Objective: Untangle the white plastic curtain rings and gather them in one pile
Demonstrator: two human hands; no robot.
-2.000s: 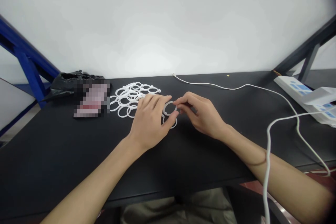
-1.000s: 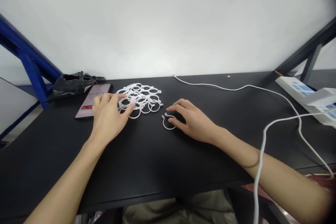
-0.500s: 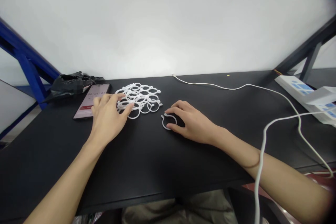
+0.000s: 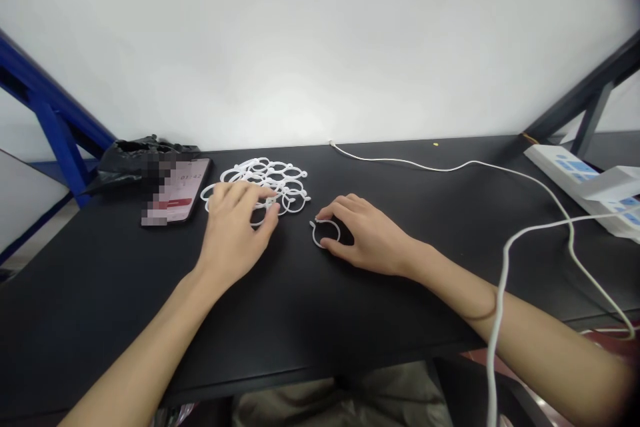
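A pile of thin white plastic rings (image 4: pixel 287 175) with small knobbed ends lies on the black table, left of the middle. My left hand (image 4: pixel 235 220) is over the pile's near side, thumb and forefinger apart, and hides some of the rings. It seems to touch them, but no ring is visibly pinched. To the right, apart from the pile, my right hand (image 4: pixel 357 230) holds a single white ring (image 4: pixel 314 238) between thumb and fingers. This ring has a gap, with its knobbed ends at the upper left.
A phone (image 4: pixel 193 190) with a timer lies left of the pile, partly pixelated, beside a crumpled black plastic bag (image 4: pixel 123 163). A white cable (image 4: pixel 400 161) runs along the back. At right, another cable (image 4: pixel 505 260) passes over my right forearm near a white power strip (image 4: pixel 560 163).
My left hand has moved right across the pile, uncovering the phone and some rings at the left edge. The right hand and its ring have shifted very slightly right.
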